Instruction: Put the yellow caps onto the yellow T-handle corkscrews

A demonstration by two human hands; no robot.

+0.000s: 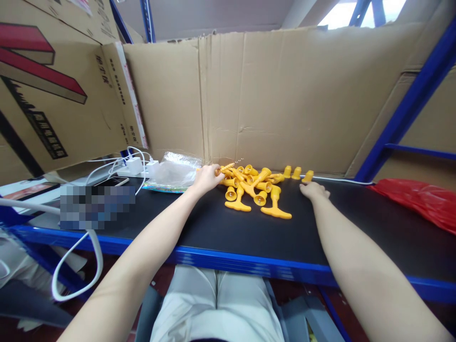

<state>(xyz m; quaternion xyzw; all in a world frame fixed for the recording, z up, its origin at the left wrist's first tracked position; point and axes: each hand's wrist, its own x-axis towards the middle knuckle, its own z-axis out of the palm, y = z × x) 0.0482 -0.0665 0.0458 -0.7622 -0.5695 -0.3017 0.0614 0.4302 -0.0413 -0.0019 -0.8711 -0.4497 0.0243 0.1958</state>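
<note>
On the black tabletop [199, 225], my left hand [207, 177] pinches a yellow corkscrew [227, 168] with a threaded shaft and a thin metal spiral pointing right; its grip end is hidden by my fingers. My right hand [315, 190] has its fingertips closed at the base of a small yellow bell-shaped cup [308, 175], which tilts slightly. Left of it, two similar cups, one yellow cup [296, 173] and another yellow cup [287, 171], stand in a row. Between my hands lies a heap of yellow corkscrew parts, including a T-shaped handle [276, 204] and open-ended cups [260, 197].
A clear plastic bag [171, 173] lies left of the heap, beside white chargers [134, 166] and cables. A red plastic bag [416, 199] lies at the right. Cardboard [278, 99] walls the back, and a blue rail [245, 263] edges the table's front.
</note>
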